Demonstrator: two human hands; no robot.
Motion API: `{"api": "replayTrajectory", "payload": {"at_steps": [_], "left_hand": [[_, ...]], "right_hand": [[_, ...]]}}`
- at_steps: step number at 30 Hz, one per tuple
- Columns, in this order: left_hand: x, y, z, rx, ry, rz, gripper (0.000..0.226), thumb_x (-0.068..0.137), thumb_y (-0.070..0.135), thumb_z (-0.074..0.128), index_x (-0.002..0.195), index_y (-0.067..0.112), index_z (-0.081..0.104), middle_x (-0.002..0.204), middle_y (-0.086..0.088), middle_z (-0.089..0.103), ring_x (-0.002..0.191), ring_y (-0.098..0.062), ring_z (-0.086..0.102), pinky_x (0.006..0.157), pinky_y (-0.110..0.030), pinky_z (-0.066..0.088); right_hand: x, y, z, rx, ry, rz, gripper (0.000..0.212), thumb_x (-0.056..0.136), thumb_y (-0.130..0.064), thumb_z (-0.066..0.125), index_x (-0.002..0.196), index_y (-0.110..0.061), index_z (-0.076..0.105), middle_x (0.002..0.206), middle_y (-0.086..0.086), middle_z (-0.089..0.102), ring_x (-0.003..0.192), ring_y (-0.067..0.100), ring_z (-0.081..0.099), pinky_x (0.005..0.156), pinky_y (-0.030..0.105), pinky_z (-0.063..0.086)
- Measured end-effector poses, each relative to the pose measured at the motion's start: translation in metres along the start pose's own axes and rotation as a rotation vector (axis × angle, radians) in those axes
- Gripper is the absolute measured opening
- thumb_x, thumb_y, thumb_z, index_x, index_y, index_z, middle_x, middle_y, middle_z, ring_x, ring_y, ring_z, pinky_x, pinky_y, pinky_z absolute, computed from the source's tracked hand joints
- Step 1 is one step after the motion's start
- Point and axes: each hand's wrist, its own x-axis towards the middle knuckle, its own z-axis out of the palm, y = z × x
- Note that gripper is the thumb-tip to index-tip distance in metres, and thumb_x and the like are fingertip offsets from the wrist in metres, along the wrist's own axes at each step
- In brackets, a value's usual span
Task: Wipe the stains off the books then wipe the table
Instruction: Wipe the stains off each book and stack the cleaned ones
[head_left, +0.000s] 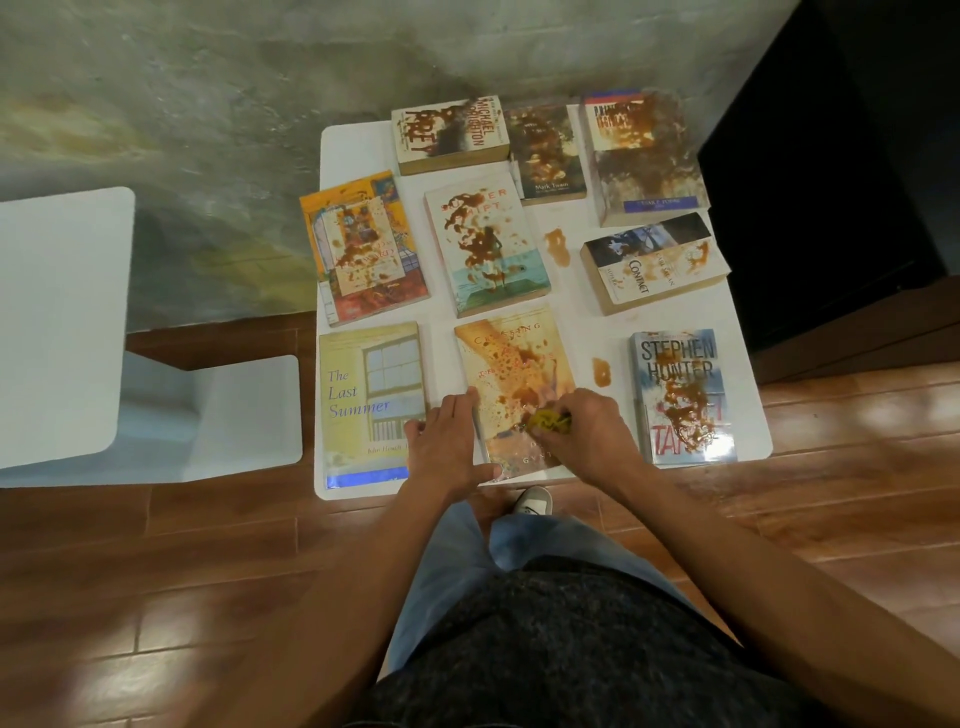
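Note:
Several paperbacks with brown stains lie flat on a small white table (576, 312). My right hand (584, 431) grips a yellow cloth (549, 420) and presses it on the lower part of the stained orange book (511, 364) at the front middle. My left hand (445, 441) lies flat with straight fingers across that book's left edge and the neighbouring pale-yellow "The Last Summer" book (363, 400), which shows no stains. A "Stephen Hunter" book (680, 395) at the front right is heavily stained. Two brown puddles (601, 371) (556, 245) sit on the bare table.
A white chair (67, 322) stands left of the table on the wooden floor. A dark cabinet (831, 182) rises at the right. A grey concrete wall runs behind the table. My legs and one shoe (532, 501) are just below the table's front edge.

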Motion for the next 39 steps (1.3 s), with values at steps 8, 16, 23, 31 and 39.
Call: {"api": "replayTrajectory", "payload": {"at_steps": [8,16,23,31,39], "left_hand": [[-0.001,0.0,-0.001,0.003,-0.01,-0.005,0.104,0.078,0.053,0.078,0.155,0.024,0.014,0.151,0.001,0.033,0.139,-0.023,0.036,0.113,-0.047,0.027],[0.0,0.0,-0.001,0.003,-0.001,0.003,0.102,0.08,0.053,0.077,0.155,0.024,0.015,0.151,0.001,0.033,0.138,-0.023,0.037,0.11,-0.046,0.027],[-0.001,-0.002,0.0,-0.014,0.011,0.008,0.102,0.079,0.054,0.077,0.156,0.025,0.015,0.152,0.002,0.033,0.139,-0.023,0.036,0.111,-0.047,0.026],[-0.001,-0.005,0.001,-0.067,0.055,-0.001,0.103,0.075,0.056,0.079,0.155,0.027,0.02,0.148,0.005,0.038,0.137,-0.019,0.039,0.108,-0.042,0.026],[0.0,-0.007,0.002,-0.094,0.066,-0.001,0.102,0.074,0.057,0.08,0.154,0.028,0.023,0.146,0.008,0.039,0.136,-0.017,0.039,0.106,-0.04,0.024]], "right_hand": [[0.006,0.005,-0.002,-0.002,-0.002,-0.007,0.021,0.081,-0.039,0.078,0.085,-0.021,0.069,0.084,-0.005,0.064,0.072,0.009,0.062,0.067,0.031,0.056],[0.0,0.018,-0.011,-0.066,0.033,-0.046,0.025,0.084,-0.038,0.075,0.093,-0.016,0.066,0.091,-0.005,0.055,0.076,0.009,0.054,0.068,0.027,0.049],[-0.005,0.008,0.002,-0.117,-0.088,-0.216,0.021,0.081,-0.028,0.079,0.094,-0.019,0.066,0.097,-0.003,0.06,0.085,0.016,0.059,0.073,0.029,0.051],[-0.009,-0.007,0.005,-0.18,-0.13,-0.227,0.02,0.079,-0.021,0.079,0.095,-0.017,0.068,0.108,0.0,0.064,0.096,0.021,0.061,0.082,0.035,0.053],[0.004,-0.028,0.026,-0.289,-0.015,-0.212,0.014,0.082,-0.026,0.075,0.09,-0.019,0.067,0.108,-0.001,0.066,0.102,0.025,0.059,0.093,0.042,0.05]]}}
